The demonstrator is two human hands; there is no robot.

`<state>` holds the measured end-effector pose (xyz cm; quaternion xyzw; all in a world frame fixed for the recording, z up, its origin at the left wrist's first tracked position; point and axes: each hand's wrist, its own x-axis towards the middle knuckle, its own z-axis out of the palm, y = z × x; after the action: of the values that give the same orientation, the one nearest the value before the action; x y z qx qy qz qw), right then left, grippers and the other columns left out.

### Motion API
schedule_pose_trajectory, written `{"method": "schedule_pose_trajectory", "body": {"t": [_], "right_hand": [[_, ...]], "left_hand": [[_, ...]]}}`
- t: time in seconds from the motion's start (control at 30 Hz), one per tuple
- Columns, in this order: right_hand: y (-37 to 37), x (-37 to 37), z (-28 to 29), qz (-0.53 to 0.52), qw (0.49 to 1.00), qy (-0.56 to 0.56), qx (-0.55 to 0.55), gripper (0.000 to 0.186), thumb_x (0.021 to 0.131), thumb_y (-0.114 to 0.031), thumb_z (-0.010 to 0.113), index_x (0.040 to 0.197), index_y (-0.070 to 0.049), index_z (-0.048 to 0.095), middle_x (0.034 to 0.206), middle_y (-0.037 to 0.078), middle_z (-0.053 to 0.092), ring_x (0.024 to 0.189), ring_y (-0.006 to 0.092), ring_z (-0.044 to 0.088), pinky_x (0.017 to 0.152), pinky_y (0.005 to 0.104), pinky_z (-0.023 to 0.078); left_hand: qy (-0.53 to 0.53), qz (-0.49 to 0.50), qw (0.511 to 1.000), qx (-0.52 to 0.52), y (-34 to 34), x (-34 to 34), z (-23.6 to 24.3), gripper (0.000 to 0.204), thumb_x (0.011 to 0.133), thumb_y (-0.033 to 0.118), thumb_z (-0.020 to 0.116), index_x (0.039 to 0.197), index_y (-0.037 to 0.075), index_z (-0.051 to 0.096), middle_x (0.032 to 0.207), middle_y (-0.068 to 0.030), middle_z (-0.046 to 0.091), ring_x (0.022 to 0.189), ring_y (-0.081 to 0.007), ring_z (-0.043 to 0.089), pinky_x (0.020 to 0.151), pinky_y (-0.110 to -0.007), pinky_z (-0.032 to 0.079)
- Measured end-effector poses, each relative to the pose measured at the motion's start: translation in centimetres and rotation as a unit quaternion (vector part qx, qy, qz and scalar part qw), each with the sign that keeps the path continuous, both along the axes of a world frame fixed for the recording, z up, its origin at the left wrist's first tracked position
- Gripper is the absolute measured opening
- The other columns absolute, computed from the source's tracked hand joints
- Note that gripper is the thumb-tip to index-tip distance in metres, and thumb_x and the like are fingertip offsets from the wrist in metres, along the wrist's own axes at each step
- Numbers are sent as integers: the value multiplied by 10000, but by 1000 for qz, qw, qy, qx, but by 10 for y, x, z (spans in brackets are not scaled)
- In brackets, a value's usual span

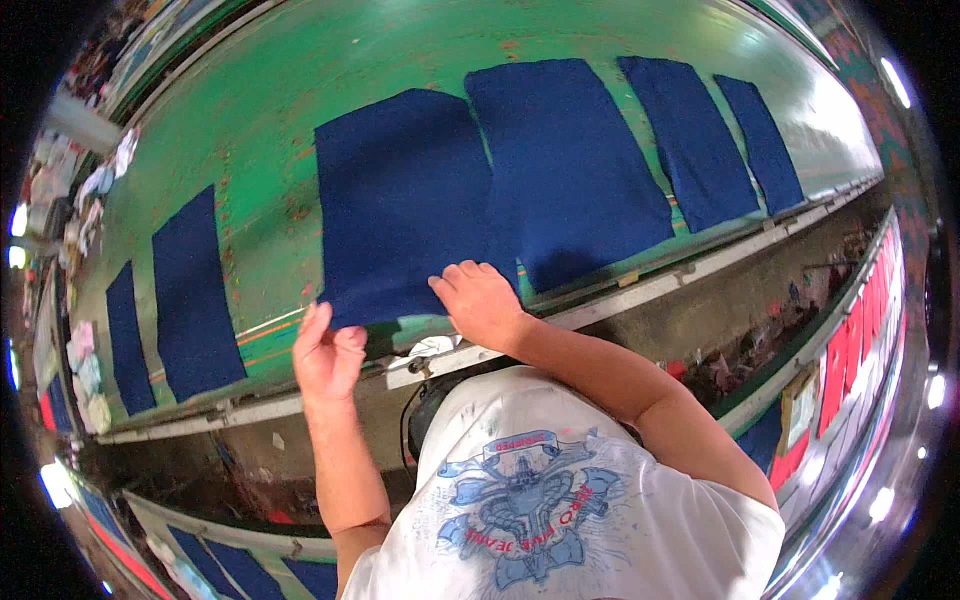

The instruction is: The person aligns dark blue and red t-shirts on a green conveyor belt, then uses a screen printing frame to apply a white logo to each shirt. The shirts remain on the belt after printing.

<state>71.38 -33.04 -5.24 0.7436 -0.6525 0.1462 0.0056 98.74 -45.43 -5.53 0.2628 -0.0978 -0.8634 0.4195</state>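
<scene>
Navy fabric panel (405, 195), large, flat on green worktable (400, 55); lies at 11 o'clock from the right hand (483, 305), 1 o'clock from the left hand (330, 355). Right: palm down over panel's near edge, fingers bent on cloth; cannot tell if pinching. Left: fingers half curled at panel's near-left corner; grasp on cloth cannot be told. Second large navy panel (570, 170) at right hand's 1 o'clock; two narrower navy pieces (690, 145) at 2. Navy strips (198, 300) at left hand's 9 to 10.
</scene>
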Motion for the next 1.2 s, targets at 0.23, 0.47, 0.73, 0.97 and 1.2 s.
{"method": "schedule_pose_trajectory", "body": {"t": [0.23,0.47,0.73,0.97,1.2], "right_hand": [[12,-53,54,51,977,-193,-80,385,750,-23,798,1131,-80,785,1084,153,769,1060,378,755,927,495,616],[57,-161,222,59,941,-186,-277,534,640,112,605,1109,-46,807,1040,146,782,983,341,769,942,411,626],[83,-248,335,-198,869,-176,-419,213,948,-30,759,1125,-56,875,956,36,838,886,114,761,849,267,593],[11,-320,307,-191,826,-501,-172,274,1098,-134,679,1324,-129,835,815,1,724,702,108,699,596,254,534],[10,-360,344,-46,801,-473,-365,273,1091,-248,749,1270,-51,813,1090,31,808,918,111,735,904,267,583]], "left_hand": [[-23,87,963,-253,4,32,82,630,1020,151,733,1580,-48,526,1473,-227,710,1193,-400,776,1059,-583,632],[-48,100,741,-662,8,21,186,538,994,287,891,1391,0,669,1274,-250,773,1197,-381,759,1019,-587,638],[-5,130,778,-615,-23,-92,273,225,1161,45,587,1351,10,701,1245,-137,809,1107,-386,809,1000,-582,675],[-179,30,923,-338,-74,-217,253,176,1084,164,760,1192,32,718,1126,-115,780,1096,-343,799,1014,-487,639],[-100,162,862,-470,-49,-229,299,106,1079,125,749,1138,45,711,1101,-84,747,1092,-295,755,1095,-530,601]]}}
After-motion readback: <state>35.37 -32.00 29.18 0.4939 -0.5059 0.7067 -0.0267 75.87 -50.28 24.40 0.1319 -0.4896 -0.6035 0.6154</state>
